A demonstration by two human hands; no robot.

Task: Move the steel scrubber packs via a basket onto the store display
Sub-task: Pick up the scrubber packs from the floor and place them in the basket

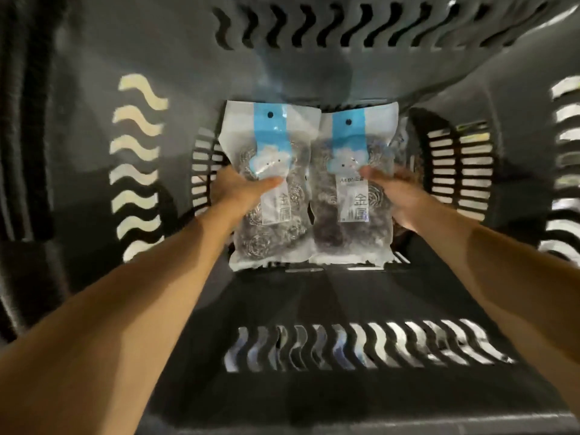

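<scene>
Two clear steel scrubber packs with blue header strips lie side by side deep inside a dark grey plastic basket [175, 67]. My left hand [238, 191] grips the left pack [270, 221] at its left edge, thumb laid across the front. My right hand [395, 196] grips the right pack [351, 221] at its right edge, thumb on the front label. Fingers under both packs are hidden. Whether the packs rest on the basket floor or are lifted off it cannot be told.
The basket's walls surround both arms, with wavy slots in the left wall [138, 171], far wall [361, 26], right wall [565, 152] and near wall [361, 346]. Straight slots show in the floor [455, 171] beside the packs.
</scene>
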